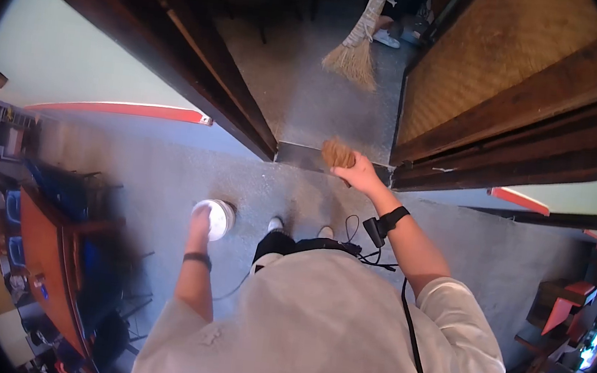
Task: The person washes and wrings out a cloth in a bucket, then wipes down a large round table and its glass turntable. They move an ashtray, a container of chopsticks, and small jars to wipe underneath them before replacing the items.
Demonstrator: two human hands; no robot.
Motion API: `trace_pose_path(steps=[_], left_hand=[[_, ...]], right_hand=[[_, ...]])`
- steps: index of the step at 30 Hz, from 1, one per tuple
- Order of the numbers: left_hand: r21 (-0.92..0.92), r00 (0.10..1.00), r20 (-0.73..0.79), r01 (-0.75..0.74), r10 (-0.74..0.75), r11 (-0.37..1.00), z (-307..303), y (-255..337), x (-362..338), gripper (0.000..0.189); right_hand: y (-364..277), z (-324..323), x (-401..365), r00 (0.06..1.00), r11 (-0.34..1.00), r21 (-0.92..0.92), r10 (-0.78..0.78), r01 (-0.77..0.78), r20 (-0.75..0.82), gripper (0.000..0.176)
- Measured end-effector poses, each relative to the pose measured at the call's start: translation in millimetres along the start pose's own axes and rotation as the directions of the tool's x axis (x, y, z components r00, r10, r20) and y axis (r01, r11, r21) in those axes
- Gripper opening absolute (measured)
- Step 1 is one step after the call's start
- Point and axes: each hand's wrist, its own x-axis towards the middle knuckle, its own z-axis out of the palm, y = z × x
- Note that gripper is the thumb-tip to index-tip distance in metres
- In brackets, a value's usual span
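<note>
My right hand [360, 174] is stretched forward at the doorway, its fingers wrapped round a brown, fibrous brush [337, 152]. The brush is above the dark door sill [298, 155]. At my left side, my left hand [201, 221] is closed on the rim of a round white bucket [219, 222]. The bucket looks white inside, and I cannot make out its contents. Part of the left hand's fingers is hidden at the bucket. Beyond the sill, a straw broom [357, 57] stands tilted with its bristles down, near another person's leg and white shoe [387, 39].
Dark wooden door frames [235, 98] flank the opening, with a woven brown panel [505, 55] on the right. An orange-topped table [47, 261] and chairs stand at left. A black cable [413, 347] runs down my shirt. My feet are on the grey floor [167, 171].
</note>
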Motion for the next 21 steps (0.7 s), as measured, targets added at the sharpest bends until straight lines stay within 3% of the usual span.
trace_pose_path(steps=[2,6,8,10,15,17,18,20,21], left_hand=[[0.048,0.995,0.097,-0.021,0.016,0.999,70,107,-33,0.036],[0.03,0.927,0.35,-0.158,0.138,0.987,161,233,-42,0.032],[-0.069,0.886,0.401,-0.223,0.232,0.972,203,302,-51,0.027],[-0.118,0.847,0.48,-0.196,0.229,0.973,240,355,-28,0.035],[-0.503,0.842,0.456,-0.025,0.289,0.864,317,524,22,0.048],[-0.658,0.835,0.334,-0.126,0.437,0.743,356,573,67,0.046],[-0.715,0.822,0.257,-0.192,0.508,0.672,367,594,90,0.046],[-0.656,0.832,0.267,-0.213,0.486,0.724,377,631,140,0.045],[-0.626,0.835,0.272,-0.224,0.478,0.747,380,651,160,0.044]], right_hand=[[-40,-30,12,0.997,0.999,-0.037,-0.024,0.021,-0.078,0.061],[-88,-62,70,0.981,0.996,0.02,-0.084,0.089,-0.175,0.068],[-102,-69,113,0.963,0.988,-0.006,-0.149,0.151,-0.225,0.072],[-113,-68,166,0.932,0.974,-0.053,-0.228,0.222,-0.283,0.076],[-192,-85,282,0.979,0.976,0.079,-0.204,0.205,-0.028,0.072],[-233,-90,321,0.982,0.971,0.146,-0.189,0.187,-0.004,0.065],[-237,-95,348,0.976,0.974,0.07,-0.212,0.216,-0.052,0.062],[-238,-104,410,0.952,0.964,-0.073,-0.265,0.256,-0.152,0.057],[-247,-114,436,0.91,0.915,-0.212,-0.379,0.342,-0.169,0.052]])
